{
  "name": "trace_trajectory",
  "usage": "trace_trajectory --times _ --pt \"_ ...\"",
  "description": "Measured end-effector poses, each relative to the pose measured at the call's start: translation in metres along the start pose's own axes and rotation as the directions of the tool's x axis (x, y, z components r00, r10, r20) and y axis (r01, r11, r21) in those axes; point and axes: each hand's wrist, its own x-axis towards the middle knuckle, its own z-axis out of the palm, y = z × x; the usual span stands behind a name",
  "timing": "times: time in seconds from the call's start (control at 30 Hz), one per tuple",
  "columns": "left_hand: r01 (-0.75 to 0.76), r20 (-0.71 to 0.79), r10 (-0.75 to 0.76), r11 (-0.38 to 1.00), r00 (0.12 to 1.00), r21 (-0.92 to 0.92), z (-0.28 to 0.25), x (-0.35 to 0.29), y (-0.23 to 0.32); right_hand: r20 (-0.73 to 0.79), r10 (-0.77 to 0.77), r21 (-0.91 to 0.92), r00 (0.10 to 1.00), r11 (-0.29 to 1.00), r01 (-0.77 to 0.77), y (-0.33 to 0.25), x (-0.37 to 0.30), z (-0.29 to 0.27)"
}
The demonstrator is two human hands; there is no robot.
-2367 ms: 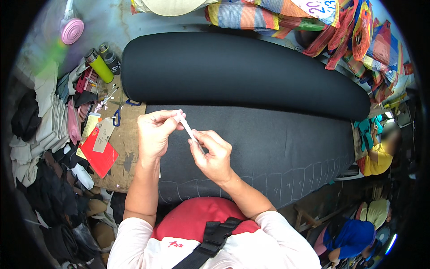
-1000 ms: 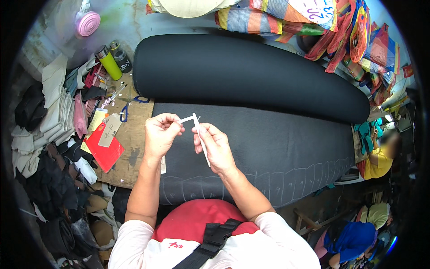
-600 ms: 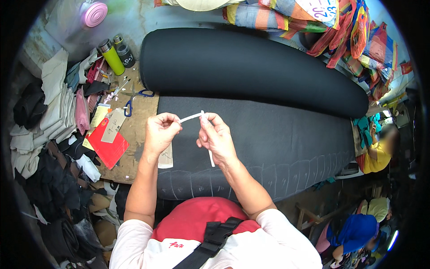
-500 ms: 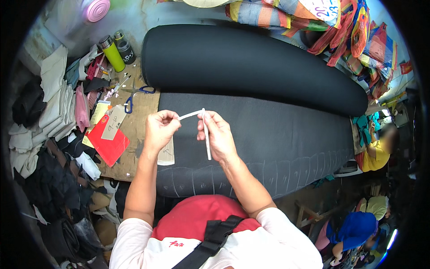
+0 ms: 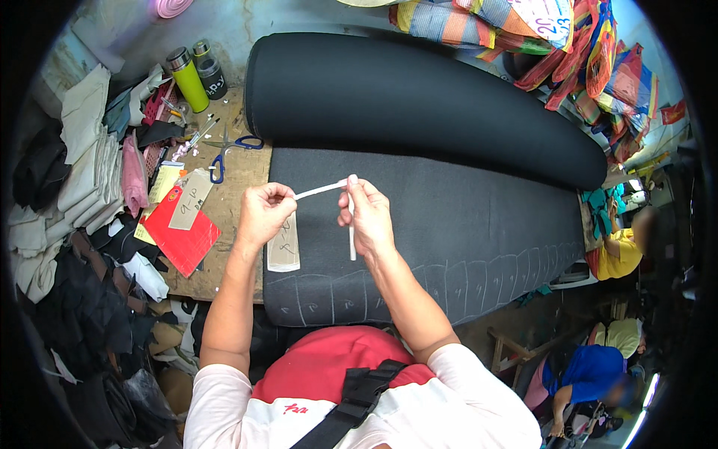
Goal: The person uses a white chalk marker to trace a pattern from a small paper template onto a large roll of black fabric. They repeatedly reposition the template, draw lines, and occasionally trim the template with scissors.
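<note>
Between both hands, above the dark grey cloth (image 5: 449, 217), a narrow white strip (image 5: 321, 188) is stretched nearly straight. My left hand (image 5: 263, 215) pinches one end between thumb and fingertips. My right hand (image 5: 366, 213) pinches it under a raised thumb, and the rest hangs below that hand, its lower end over the cloth. Whether it is paper, tape or fabric I cannot tell. Beneath my left hand a beige card template (image 5: 284, 251) with handwriting lies on the cloth. A row of chalk-drawn outlines runs along the cloth's near edge.
Behind the spread cloth lies its thick black roll (image 5: 404, 105). On the wooden table (image 5: 243, 224) at left are blue-handled scissors (image 5: 218, 166), a red card (image 5: 179, 236) and a green bottle (image 5: 188, 82). Folded fabric (image 5: 93, 168) is piled farther left. People (image 5: 621, 254) work at the right.
The strip's stretch between my hands is longer, with my right hand slightly farther right. My left hand has barely moved. The view has shifted a little, showing more of the beige card.
</note>
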Motion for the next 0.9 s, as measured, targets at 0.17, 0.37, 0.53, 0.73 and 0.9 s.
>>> trace_trajectory --times 0.17,0.37,0.53,0.73,0.9 --pt "0.007 0.026 -0.009 0.997 1.0 0.075 -0.008 0.006 -0.006 0.03 0.033 0.029 0.999 0.999 -0.034 0.003 0.005 -0.003" --pt "0.04 0.015 -0.04 0.999 0.999 0.023 -0.014 0.017 -0.01 0.028 0.026 0.074 0.999 0.997 -0.028 0.004 0.009 -0.006" --pt "0.045 0.029 -0.046 0.998 0.999 0.043 -0.021 0.028 -0.008 0.022 0.034 0.085 0.999 0.996 -0.035 0.006 0.013 -0.008" --pt "0.092 0.055 -0.1 0.986 0.993 0.143 -0.035 0.036 -0.005 0.099 0.023 0.089 0.995 0.996 -0.032 0.011 0.017 -0.005" --pt "0.113 0.036 -0.121 0.979 0.992 0.168 -0.042 0.039 -0.005 0.065 0.038 0.043 0.997 0.998 -0.04 0.013 0.023 -0.004"
